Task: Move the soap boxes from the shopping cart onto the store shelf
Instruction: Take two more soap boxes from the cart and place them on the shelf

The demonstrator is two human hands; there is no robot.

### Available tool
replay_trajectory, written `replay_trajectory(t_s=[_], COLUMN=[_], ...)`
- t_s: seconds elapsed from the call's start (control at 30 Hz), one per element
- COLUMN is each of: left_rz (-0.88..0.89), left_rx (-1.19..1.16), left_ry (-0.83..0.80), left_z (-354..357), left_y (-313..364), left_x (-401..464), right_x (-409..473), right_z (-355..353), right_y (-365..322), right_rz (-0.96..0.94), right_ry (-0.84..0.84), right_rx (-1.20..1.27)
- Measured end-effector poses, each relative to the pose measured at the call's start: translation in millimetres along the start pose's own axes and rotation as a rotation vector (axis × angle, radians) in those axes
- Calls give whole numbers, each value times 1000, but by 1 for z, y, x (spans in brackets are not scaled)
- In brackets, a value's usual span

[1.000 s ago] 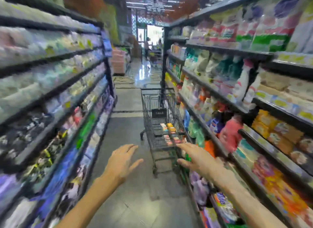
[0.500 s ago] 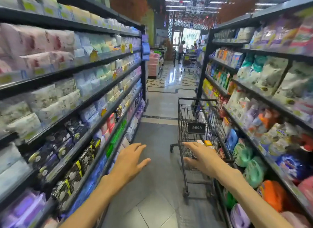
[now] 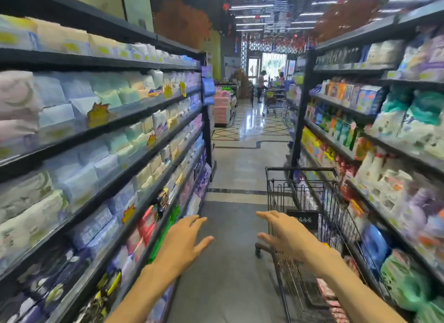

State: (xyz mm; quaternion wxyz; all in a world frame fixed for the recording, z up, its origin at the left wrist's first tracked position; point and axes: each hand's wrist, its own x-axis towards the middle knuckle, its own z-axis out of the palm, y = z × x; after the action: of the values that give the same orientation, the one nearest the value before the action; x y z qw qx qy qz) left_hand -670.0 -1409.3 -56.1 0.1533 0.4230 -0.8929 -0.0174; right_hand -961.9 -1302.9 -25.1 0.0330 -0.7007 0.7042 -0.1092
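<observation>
- Both my hands out front, palms down, fingers spread & loose, holding nothing: left hand point(image 3: 183, 242) over the aisle floor point(image 3: 230, 262), right hand point(image 3: 286, 233) just at the near end of the shopping cart point(image 3: 312, 202).
- 1 cart, hard against the right store shelf point(image 3: 374, 197).
- Soap boxes: can't make out in the cart.
- Dark tag on cart, writing unreadable.
- 2 shoppers far off w/ another cart.

shopping cart point(image 3: 312, 197): dark metal wire, beside right hand point(image 3: 287, 233) | floor point(image 3: 230, 262) under both hands: matt grey | far floor tiles point(image 3: 249, 130): glossy, reflective | shelf packs point(image 3: 79, 178) left of left hand point(image 3: 183, 243): soft plastic wrap
</observation>
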Motion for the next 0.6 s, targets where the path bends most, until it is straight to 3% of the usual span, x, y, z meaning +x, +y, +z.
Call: replay_trajectory(t_s=[0.4,0.6], left_rz=[362,620], left_rx=[-115,-155], left_ry=[-84,-174], left_z=[91,122], left_y=[-11,41], left_x=[298,431], right_x=[161,189], right_z=[4,-13], right_y=[132,193], right_rz=[293,541], right_ry=[88,160], right_rx=[-31,-27])
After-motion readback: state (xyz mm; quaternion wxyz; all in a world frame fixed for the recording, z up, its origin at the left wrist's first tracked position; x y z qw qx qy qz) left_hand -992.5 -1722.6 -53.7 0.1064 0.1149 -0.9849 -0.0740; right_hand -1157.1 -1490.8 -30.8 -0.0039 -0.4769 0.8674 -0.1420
